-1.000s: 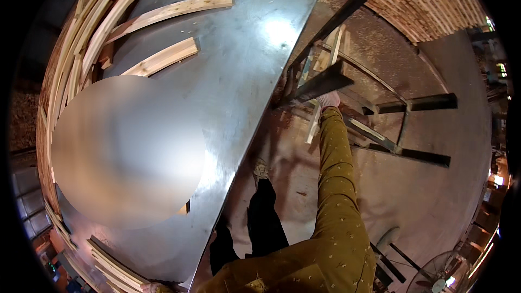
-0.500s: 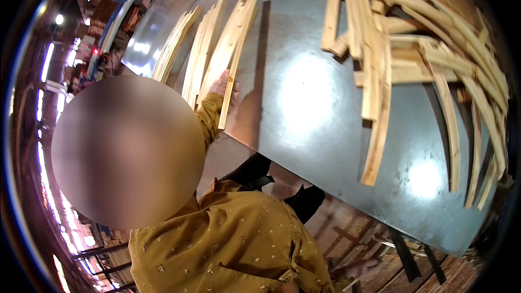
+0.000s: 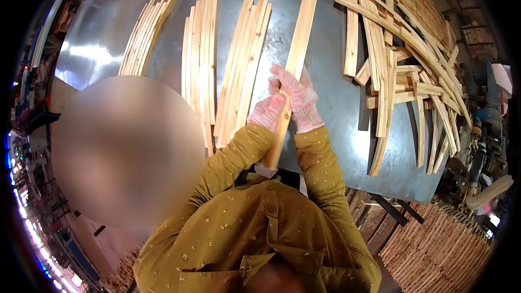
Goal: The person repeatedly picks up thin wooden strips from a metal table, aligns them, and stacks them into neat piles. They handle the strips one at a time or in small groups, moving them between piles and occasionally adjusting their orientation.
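Both gloved hands are now gripping one long wooden strip [image 3: 296, 59] at the centre of the frame: the left hand [image 3: 267, 113] is wrapping its lower part and the right hand [image 3: 300, 100] is closing around it just above. Half a second ago only one hand was reaching among the strips, so a single piece is now being handled. Sorted strip rows [image 3: 217, 65] are lying on the metal surface [image 3: 336, 114] at upper left; a loose pile [image 3: 401, 70] is lying at right.
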The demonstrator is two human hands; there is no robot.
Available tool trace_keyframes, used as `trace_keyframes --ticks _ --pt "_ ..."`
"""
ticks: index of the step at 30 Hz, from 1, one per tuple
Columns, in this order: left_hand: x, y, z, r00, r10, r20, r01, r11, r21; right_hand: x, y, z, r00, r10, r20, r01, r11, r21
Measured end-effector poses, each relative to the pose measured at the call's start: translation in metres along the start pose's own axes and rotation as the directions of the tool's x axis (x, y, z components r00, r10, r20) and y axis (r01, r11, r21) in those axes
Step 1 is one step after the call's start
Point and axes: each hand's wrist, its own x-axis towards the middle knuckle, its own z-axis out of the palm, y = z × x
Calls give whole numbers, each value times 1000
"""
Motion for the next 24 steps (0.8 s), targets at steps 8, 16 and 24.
trace_keyframes --ticks 8,16,24 --pt "45 29 -197 598 493 -632 280 610 741 59 77 18 976 46 -211 -215 250 -944" --pt "99 72 -231 937 293 -191 120 244 962 153 27 6 918 -338 207 149 -189 -971" --pt "182 84 -227 980 147 -132 -86 920 383 179 61 56 989 -95 -112 72 977 -200"
